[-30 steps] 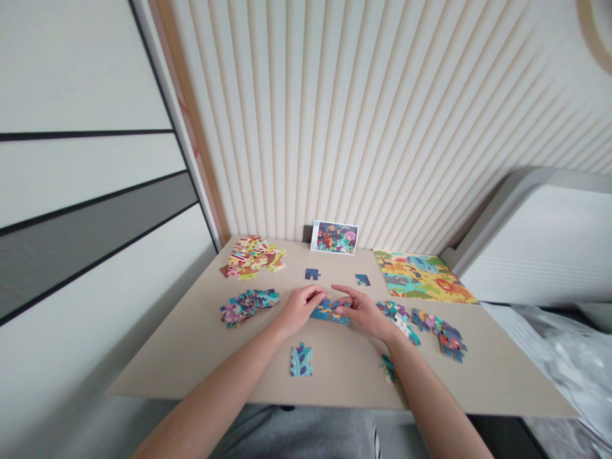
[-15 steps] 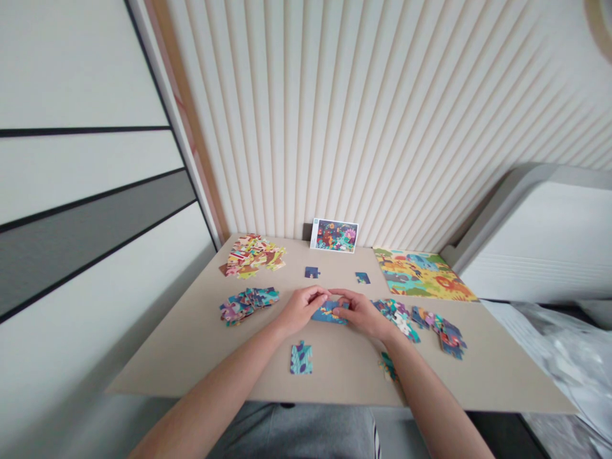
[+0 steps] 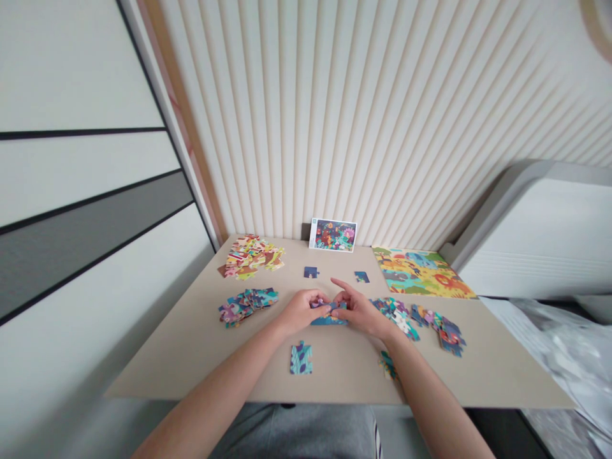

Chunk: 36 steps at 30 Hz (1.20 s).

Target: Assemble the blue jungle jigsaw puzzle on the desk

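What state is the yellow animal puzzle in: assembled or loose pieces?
Assembled: the yellow animal puzzle lies flat as one joined rectangle on the table.

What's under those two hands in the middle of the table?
Some blue jigsaw pieces show between the left hand and right hand; how they join is covered.

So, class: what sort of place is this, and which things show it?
Probably a room at home, used for puzzles: a table against a ribbed wall, piles of loose jigsaw pieces, a finished puzzle, a propped picture card. The left hand and right hand pinch joined pieces.
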Each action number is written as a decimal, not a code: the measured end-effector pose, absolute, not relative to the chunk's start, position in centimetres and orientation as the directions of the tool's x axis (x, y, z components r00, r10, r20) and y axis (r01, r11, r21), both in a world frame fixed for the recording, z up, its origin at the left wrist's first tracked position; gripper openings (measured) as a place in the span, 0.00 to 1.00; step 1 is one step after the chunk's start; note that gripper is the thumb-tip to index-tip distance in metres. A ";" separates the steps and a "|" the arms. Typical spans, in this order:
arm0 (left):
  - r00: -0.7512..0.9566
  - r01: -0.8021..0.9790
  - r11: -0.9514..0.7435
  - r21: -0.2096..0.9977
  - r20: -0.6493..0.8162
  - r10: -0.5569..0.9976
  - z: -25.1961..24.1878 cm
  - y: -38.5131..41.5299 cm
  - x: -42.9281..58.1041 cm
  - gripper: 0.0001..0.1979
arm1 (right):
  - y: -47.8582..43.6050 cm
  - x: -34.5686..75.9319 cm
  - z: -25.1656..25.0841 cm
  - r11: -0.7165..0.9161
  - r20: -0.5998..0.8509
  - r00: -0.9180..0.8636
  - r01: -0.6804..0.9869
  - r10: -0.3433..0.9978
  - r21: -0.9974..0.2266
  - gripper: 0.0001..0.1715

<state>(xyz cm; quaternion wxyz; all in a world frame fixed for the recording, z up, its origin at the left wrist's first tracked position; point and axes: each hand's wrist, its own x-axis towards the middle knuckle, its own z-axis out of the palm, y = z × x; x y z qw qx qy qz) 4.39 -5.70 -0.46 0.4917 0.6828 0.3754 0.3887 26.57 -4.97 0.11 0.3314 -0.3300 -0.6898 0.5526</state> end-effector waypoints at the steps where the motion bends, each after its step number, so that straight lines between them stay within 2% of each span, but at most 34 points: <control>1: 0.416 0.113 -0.216 0.970 0.151 0.897 -0.7 -5.6 4.4 0.11 | -5.0 26.5 0.1 0.172 0.098 -0.559 0.081 0.823 -0.982 0.51; 8: 0.441 0.066 -0.063 0.996 0.027 0.897 -1.1 -5.6 4.4 0.15 | -5.2 26.0 0.2 0.196 0.125 -0.533 0.079 0.837 -0.977 0.50; 14: 0.290 -0.145 -0.013 0.989 0.055 0.956 -0.3 -5.6 4.6 0.16 | -5.1 25.7 1.1 0.222 0.173 -0.385 0.085 0.906 -0.971 0.38; 18: 0.163 -0.260 -0.036 0.965 0.081 0.983 -0.5 -5.4 4.9 0.17 | -5.3 25.4 1.6 0.172 0.103 -0.483 0.100 0.869 -0.980 0.26; 21: 0.124 -0.305 -0.030 0.952 0.071 0.990 -0.7 -5.4 5.1 0.17 | -5.5 25.1 1.5 0.171 0.081 -0.488 0.143 0.869 -0.975 0.24; 26: 0.170 -0.357 0.024 0.934 0.039 0.985 -0.5 -5.6 5.4 0.17 | -5.0 25.3 0.7 0.163 0.104 -0.361 0.137 0.927 -0.977 0.25; 29: 0.233 -0.358 0.083 0.930 0.003 0.972 -0.3 -5.8 5.4 0.19 | -4.7 25.6 0.5 0.214 0.161 -0.296 0.156 0.942 -0.964 0.25; 36: 0.395 -0.255 0.168 0.952 -0.056 0.917 -0.1 -6.4 5.6 0.21 | -5.0 25.9 1.1 0.294 0.226 -0.259 0.263 0.939 -0.919 0.27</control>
